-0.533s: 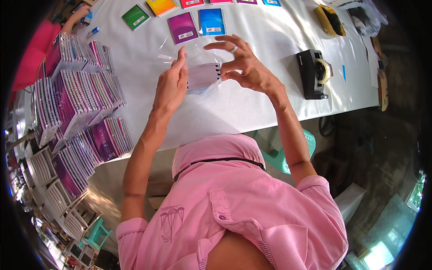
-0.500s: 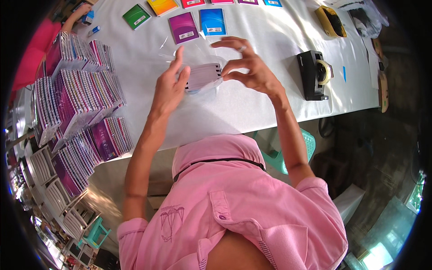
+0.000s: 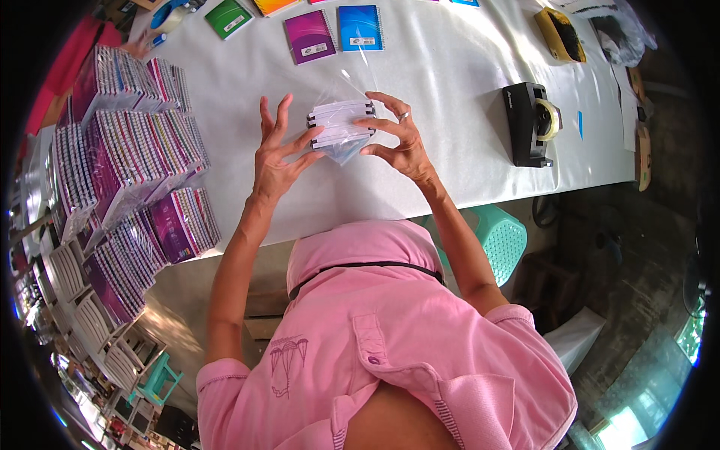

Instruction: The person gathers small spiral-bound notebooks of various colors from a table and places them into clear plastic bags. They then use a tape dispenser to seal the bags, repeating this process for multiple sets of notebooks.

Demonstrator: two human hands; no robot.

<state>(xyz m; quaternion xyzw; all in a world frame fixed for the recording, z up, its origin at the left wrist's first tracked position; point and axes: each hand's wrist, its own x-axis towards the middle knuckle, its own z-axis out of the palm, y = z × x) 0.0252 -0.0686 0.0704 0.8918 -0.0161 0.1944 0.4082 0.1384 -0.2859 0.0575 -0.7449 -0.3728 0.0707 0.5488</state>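
A small stack of spiral notebooks [image 3: 341,115], edges toward me, stands in a clear plastic bag [image 3: 346,150] over the white table. My left hand [image 3: 279,161] grips the stack's left end between thumb and a finger, its other fingers raised. On the right end, my right hand [image 3: 405,146], with a ring on one finger, has its fingertips against the notebooks and plastic. Loose plastic sticks up beyond the stack. A purple notebook [image 3: 310,34] and a blue notebook [image 3: 361,30] lie flat just past my hands.
Tall piles of plastic-wrapped notebooks [image 3: 146,150] crowd the table's left side. At right stands a black tape dispenser [image 3: 523,124], with a yellow container [image 3: 559,34] farther back. A green notebook [image 3: 227,18] lies at the far left. A turquoise stool [image 3: 501,244] is beneath the table's edge.
My right hand has come down onto the stack's right end, its fingers now lower. The stack shows more upright, and my left fingers have shifted along its side. A co-worker's hand at far left has moved.
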